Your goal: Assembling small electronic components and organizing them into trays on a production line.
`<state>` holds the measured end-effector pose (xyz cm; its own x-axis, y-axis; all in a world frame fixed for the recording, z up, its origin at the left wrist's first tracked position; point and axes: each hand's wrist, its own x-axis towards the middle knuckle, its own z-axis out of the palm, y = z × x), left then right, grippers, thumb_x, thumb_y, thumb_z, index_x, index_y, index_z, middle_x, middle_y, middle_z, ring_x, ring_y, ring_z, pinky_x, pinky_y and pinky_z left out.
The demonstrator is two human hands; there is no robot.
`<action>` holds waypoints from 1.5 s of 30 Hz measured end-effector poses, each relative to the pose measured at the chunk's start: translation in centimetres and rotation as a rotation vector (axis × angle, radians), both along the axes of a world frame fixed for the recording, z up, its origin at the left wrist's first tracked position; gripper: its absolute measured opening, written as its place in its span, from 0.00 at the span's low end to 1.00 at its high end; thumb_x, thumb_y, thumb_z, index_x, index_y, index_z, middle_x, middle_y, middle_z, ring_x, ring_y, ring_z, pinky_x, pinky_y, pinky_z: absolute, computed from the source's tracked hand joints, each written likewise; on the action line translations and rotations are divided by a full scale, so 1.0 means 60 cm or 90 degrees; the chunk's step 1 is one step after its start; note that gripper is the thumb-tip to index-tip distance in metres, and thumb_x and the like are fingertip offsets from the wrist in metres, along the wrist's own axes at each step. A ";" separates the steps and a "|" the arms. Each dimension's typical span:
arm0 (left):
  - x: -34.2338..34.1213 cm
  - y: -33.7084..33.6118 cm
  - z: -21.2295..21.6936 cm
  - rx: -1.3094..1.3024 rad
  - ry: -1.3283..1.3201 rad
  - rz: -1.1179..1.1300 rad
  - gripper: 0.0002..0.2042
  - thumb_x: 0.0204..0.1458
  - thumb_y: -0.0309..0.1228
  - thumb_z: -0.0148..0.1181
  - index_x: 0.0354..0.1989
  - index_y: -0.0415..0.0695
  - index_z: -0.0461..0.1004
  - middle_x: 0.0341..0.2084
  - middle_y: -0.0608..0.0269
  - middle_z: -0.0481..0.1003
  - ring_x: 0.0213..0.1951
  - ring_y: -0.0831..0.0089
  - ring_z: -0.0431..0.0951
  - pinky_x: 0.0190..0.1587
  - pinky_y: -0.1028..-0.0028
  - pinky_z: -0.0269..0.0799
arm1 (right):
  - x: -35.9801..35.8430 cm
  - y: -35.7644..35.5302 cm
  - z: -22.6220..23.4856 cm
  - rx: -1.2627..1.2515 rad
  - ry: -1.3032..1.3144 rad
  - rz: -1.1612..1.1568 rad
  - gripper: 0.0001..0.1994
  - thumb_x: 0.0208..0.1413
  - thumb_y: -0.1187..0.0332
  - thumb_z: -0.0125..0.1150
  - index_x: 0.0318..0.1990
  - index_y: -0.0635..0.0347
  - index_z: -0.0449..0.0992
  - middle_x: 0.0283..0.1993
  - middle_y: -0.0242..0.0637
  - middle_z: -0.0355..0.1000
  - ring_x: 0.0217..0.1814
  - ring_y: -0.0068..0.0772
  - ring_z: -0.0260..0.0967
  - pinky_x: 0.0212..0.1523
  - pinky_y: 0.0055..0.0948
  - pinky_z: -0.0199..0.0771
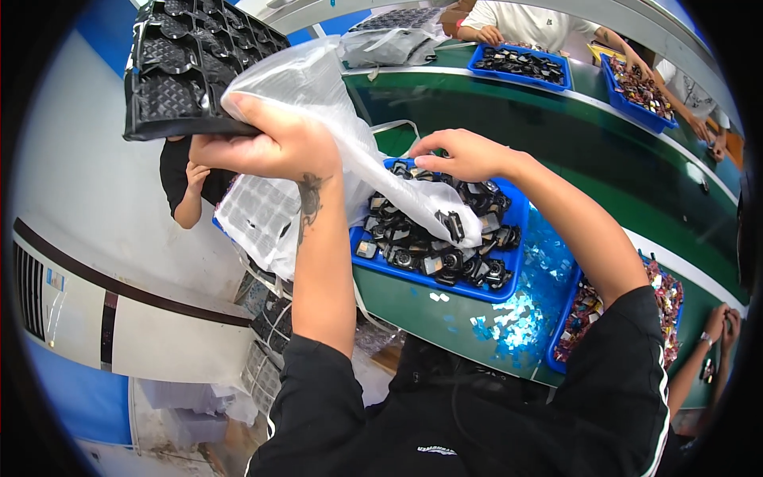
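My left hand (278, 143) is closed on the edge of a black moulded plastic tray (179, 75) with rows of pockets, raised at the upper left. A translucent white plastic bag (298, 67) bunches at the same hand and trails down to the right. Its lower end lies over a blue bin (497, 294) full of small black parts (405, 258), one of which rests on the plastic. Over the bin's far side hovers my right hand (469, 155), fingers stretched out and slightly apart, close to the plastic; I see nothing held in it.
Another blue bin (556, 358) of small reddish pieces stands right of me, with shiny blue film bits (517, 318) scattered beside it. Co-workers' hands (489, 36) reach into bins across the green conveyor (493, 119). Wrapped trays (258, 219) are stacked left.
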<state>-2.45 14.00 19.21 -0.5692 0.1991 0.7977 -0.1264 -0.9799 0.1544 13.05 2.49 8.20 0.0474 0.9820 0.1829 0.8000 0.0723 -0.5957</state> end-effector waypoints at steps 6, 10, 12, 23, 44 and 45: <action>-0.024 -0.009 0.089 0.013 -0.135 0.037 0.14 0.55 0.29 0.50 0.39 0.31 0.56 0.35 0.51 0.64 0.37 0.65 0.67 0.43 0.68 0.66 | -0.038 -0.058 0.014 0.046 0.079 0.152 0.21 0.55 0.63 0.61 0.55 0.60 0.71 0.55 0.41 0.69 0.60 0.40 0.64 0.61 0.36 0.61; -0.071 0.044 0.151 0.129 -0.191 0.102 0.14 0.54 0.27 0.49 0.40 0.31 0.54 0.35 0.50 0.63 0.36 0.66 0.67 0.42 0.68 0.67 | -0.014 -0.026 -0.011 0.085 -0.222 0.004 0.08 0.47 0.70 0.61 0.36 0.55 0.79 0.42 0.40 0.74 0.51 0.44 0.70 0.52 0.39 0.69; -0.100 0.084 0.163 0.120 -0.209 0.121 0.14 0.54 0.28 0.50 0.40 0.31 0.55 0.34 0.50 0.63 0.35 0.66 0.67 0.41 0.68 0.68 | 0.065 -0.027 -0.048 0.096 -0.204 -0.161 0.09 0.46 0.71 0.58 0.36 0.57 0.79 0.39 0.43 0.75 0.46 0.47 0.72 0.48 0.42 0.72; -0.749 0.159 -0.090 -0.607 -0.171 0.099 0.26 0.56 0.43 0.52 0.51 0.29 0.69 0.49 0.45 0.72 0.44 0.54 0.77 0.42 0.59 0.77 | 0.201 -0.113 -0.187 0.106 -0.133 -0.189 0.21 0.48 0.54 0.67 0.48 0.52 0.75 0.48 0.47 0.67 0.52 0.47 0.65 0.53 0.40 0.67; -1.087 -0.529 -0.837 -0.876 -0.750 0.298 0.17 0.60 0.34 0.53 0.51 0.34 0.65 0.47 0.49 0.71 0.47 0.55 0.74 0.48 0.55 0.74 | 0.401 -0.126 -0.251 -0.347 0.107 -0.120 0.26 0.44 0.82 0.56 0.53 0.55 0.60 0.41 0.31 0.63 0.36 0.21 0.63 0.31 0.18 0.69; -1.077 -0.528 -0.853 -0.856 -0.723 0.231 0.18 0.60 0.35 0.53 0.53 0.35 0.63 0.49 0.48 0.70 0.48 0.55 0.74 0.48 0.56 0.74 | 0.404 -0.130 -0.240 -0.337 0.055 -0.142 0.28 0.42 0.85 0.55 0.54 0.56 0.60 0.39 0.30 0.63 0.35 0.22 0.64 0.30 0.19 0.70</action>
<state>-67.09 -17.67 -31.98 -0.8249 0.0678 -0.5612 -0.5568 -0.2688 0.7860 37.27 -5.29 -6.20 0.2566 0.9030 -0.3447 0.7086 -0.4182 -0.5683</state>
